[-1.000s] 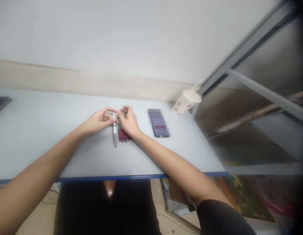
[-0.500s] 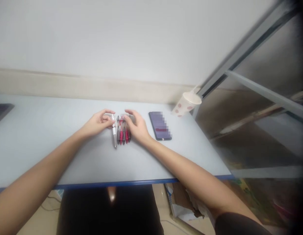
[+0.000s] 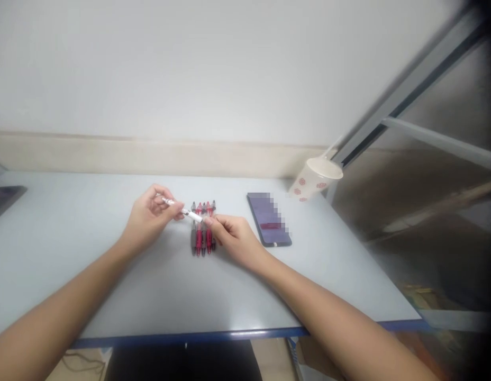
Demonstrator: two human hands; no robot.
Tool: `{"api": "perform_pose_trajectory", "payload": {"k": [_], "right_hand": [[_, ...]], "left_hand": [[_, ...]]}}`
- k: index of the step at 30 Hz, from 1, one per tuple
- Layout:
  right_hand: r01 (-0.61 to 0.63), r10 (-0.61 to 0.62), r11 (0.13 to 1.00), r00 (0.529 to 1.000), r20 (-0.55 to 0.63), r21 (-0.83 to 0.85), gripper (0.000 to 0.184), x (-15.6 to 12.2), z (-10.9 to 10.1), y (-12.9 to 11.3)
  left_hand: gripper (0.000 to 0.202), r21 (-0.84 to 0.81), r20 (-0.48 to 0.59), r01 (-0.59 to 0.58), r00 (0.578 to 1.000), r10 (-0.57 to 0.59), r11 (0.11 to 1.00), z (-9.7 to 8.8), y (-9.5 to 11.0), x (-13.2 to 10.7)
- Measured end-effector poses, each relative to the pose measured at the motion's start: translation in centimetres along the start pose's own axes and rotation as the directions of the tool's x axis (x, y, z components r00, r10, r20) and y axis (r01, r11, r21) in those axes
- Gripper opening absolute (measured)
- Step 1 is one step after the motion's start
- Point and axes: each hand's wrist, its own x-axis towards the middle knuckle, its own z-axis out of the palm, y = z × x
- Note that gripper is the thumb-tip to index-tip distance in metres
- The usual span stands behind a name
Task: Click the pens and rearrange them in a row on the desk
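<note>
My left hand (image 3: 152, 216) holds a slim white pen (image 3: 185, 210) between thumb and fingers, and the pen lies crosswise above the table. The fingertips of my right hand (image 3: 235, 236) pinch the pen's right end. Just below that end, a tight row of several red and dark grey pens (image 3: 203, 236) lies on the pale grey table (image 3: 110, 286). My right fingers partly hide the row's upper part. A smartphone (image 3: 268, 219) with a pixelated screen lies face up to the right of my right hand.
A paper cup (image 3: 317, 177) with red flowers stands at the far right corner of the table. A dark flat device (image 3: 3, 200) lies at the left edge. The table has a blue front edge (image 3: 190, 337), and a grey metal frame (image 3: 412, 90) rises at the right.
The white pen has turned from lengthwise beside the row to crosswise above it, held by both hands. My right hand has closed on its end. The table sits lower in the view.
</note>
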Motion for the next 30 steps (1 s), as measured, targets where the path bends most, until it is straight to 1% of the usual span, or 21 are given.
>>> {"api": "perform_pose_trajectory", "payload": {"k": [1,2,3,5,7,9,11,13,16,17,18,19,20,21,22,24,25,26,27,29,30], "right_hand": [[-0.017,0.018,0.999,0.999,-0.028,0.041,0.059,0.1,0.0,0.1],[-0.033,0.038,0.996,0.998,-0.057,0.086,0.061,0.3,0.0,0.1],[-0.046,0.058,0.99,0.995,-0.082,0.134,0.063,0.5,0.0,0.1],[-0.085,0.108,0.97,0.99,-0.095,0.226,0.068,0.7,-0.1,0.0],[-0.152,0.17,0.941,0.985,-0.034,0.303,0.071,0.9,-0.4,-0.1],[-0.236,0.23,0.903,0.971,0.06,0.358,0.073,0.9,-0.7,-0.1],[-0.29,0.263,0.873,0.957,0.122,0.392,0.071,0.8,-0.9,-0.2],[-0.309,0.281,0.857,0.951,0.129,0.413,0.068,0.8,-1.0,-0.4],[-0.352,0.33,0.835,0.935,0.126,0.423,0.067,0.9,-1.2,-0.6],[-0.375,0.354,0.825,0.926,0.132,0.423,0.068,0.9,-1.2,-0.7],[-0.398,0.377,0.814,0.916,0.136,0.423,0.068,1.0,-1.3,-0.8],[-0.417,0.397,0.806,0.907,0.139,0.421,0.068,1.1,-1.3,-0.8],[-0.429,0.409,0.803,0.902,0.14,0.414,0.068,1.1,-1.3,-0.8],[-0.432,0.412,0.809,0.9,0.14,0.399,0.067,1.1,-1.4,-0.9],[-0.423,0.401,0.826,0.905,0.139,0.373,0.066,1.1,-1.4,-0.9],[-0.351,0.325,0.895,0.936,0.136,0.277,0.065,1.0,-1.5,-0.9],[-0.277,0.255,0.937,0.958,0.129,0.211,0.063,0.9,-1.7,-0.9],[-0.181,0.165,0.974,0.979,0.118,0.137,0.06,0.9,-1.8,-0.9],[-0.071,0.065,0.996,0.992,0.106,0.06,0.053,0.8,-2.1,-0.9],[0.122,-0.115,0.989,0.99,0.084,-0.08,0.034,0.8,-2.6,-0.8],[0.18,-0.17,0.975,0.982,0.082,-0.132,0.027,0.9,-2.8,-0.7]], "left_hand": [[0.024,0.078,-0.013,-0.081,0.997,0.082,0.994,0.0,-0.1,-0.1],[0.02,0.165,-0.014,-0.179,0.983,0.184,0.97,-0.1,-0.2,-0.2],[0.017,0.245,0.006,-0.287,0.956,0.295,0.926,-0.2,-0.3,-0.2],[0.013,0.337,0.1,-0.49,0.867,0.487,0.804,-0.4,-0.4,-0.3],[0.009,0.345,0.206,-0.629,0.775,0.597,0.697,-0.5,-0.5,-0.3],[0.005,0.344,0.281,-0.698,0.715,0.641,0.628,-0.5,-0.5,-0.3],[0.002,0.365,0.321,-0.734,0.676,0.663,0.572,-0.4,-0.6,-0.3],[0.004,0.406,0.362,-0.772,0.627,0.69,0.489,-0.2,-0.7,-0.1],[0.007,0.479,0.445,-0.825,0.522,0.728,0.299,0.2,-0.8,0.1],[0.007,0.502,0.468,-0.83,0.497,0.731,0.242,0.3,-0.9,0.2],[0.008,0.524,0.482,-0.826,0.487,0.728,0.205,0.3,-0.9,0.2],[0.01,0.547,0.485,-0.815,0.497,0.719,0.194,0.3,-0.9,0.3],[0.013,0.566,0.483,-0.798,0.524,0.702,0.207,0.3,-0.9,0.3],[0.017,0.58,0.476,-0.778,0.565,0.674,0.243,0.2,-0.9,0.2],[0.024,0.59,0.465,-0.75,0.619,0.633,0.3,0.1,-1.0,0.2],[0.039,0.593,0.444,-0.674,0.73,0.52,0.441,-0.2,-1.0,0.2],[0.047,0.581,0.437,-0.634,0.772,0.461,0.511,-0.3,-1.0,0.2],[0.052,0.563,0.437,-0.596,0.803,0.406,0.573,-0.5,-1.0,0.2],[0.054,0.543,0.443,-0.565,0.821,0.359,0.622,-0.6,-1.0,0.3],[0.055,0.516,0.463,-0.529,0.834,0.3,0.674,-1.0,-0.8,0.4],[0.054,0.519,0.469,-0.518,0.838,0.28,0.68,-1.2,-0.8,0.4]]}}
